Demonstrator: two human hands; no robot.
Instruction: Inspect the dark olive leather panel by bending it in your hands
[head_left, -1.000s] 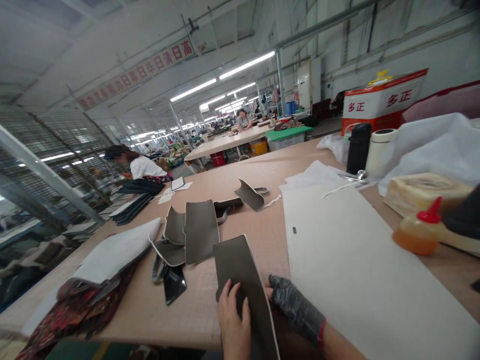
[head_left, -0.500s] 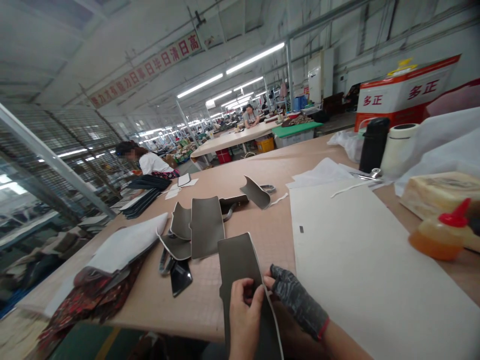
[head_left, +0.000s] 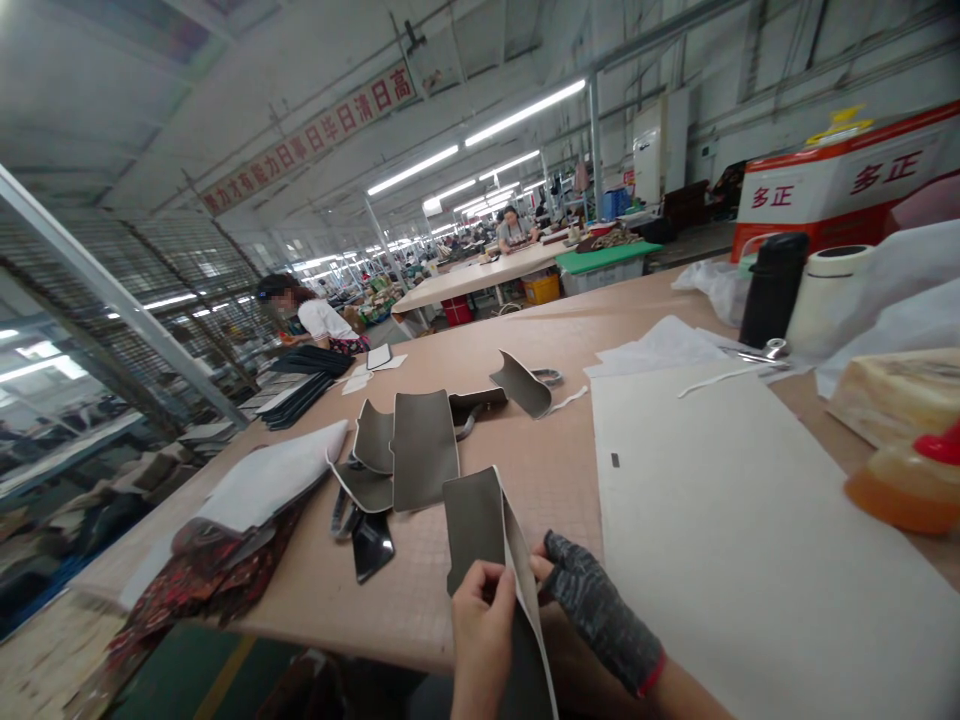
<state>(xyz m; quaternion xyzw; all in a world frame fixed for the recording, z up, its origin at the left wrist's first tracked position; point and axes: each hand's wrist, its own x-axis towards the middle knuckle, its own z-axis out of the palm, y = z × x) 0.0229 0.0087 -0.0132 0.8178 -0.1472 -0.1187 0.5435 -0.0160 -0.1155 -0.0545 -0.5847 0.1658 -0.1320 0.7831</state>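
Observation:
A long grey-brown leather panel (head_left: pixel 474 520) with a white underside lies at the near edge of the tan worktable (head_left: pixel 555 470). My left hand (head_left: pixel 482 630) grips it from the left, thumb on top. My right hand (head_left: pixel 592 610), in a dark knitted fingerless glove, pinches the panel's right edge, which is lifted so the white lining shows. Beyond it lie several more grey leather pieces (head_left: pixel 420 455).
A big white sheet (head_left: pixel 735 520) covers the table's right half. An orange glue bottle with a red cap (head_left: pixel 904 485), a black flask (head_left: pixel 772 290) and a white roll (head_left: pixel 825 290) stand far right. Patterned fabric under white sheets (head_left: pixel 240 520) lies left. Other people work at tables behind.
My left hand went from lying flat on the panel to gripping it, and the panel's right edge has lifted, showing its white underside. The view has shifted slightly.

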